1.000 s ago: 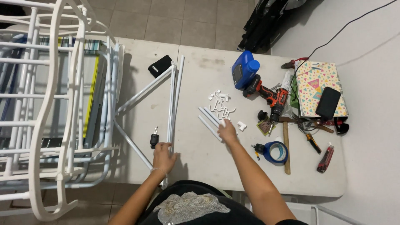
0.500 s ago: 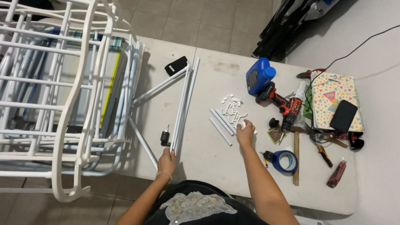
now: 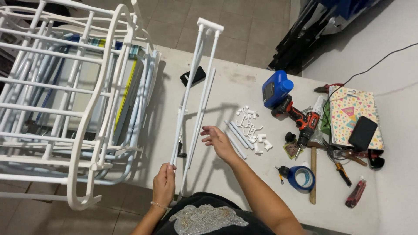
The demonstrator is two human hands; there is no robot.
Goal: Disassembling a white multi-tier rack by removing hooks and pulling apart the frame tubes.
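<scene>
White tube frame (image 3: 196,87) above left-hand grip (image 3: 164,182)

A white worktop (image 3: 244,89) fills the middle of the view, its surface faintly smudged near the far edge. Beyond that far edge the floor (image 3: 244,26) is laid with beige square tiles and pale grout lines; the same tiles show below the near left corner. Off the left edge stands a white wire rack (image 3: 65,109), tall and open-barred. At the far right corner dark furniture or equipment (image 3: 313,30) sits on a light grey surface (image 3: 387,35). Light is even and soft, with faint shadows.
</scene>
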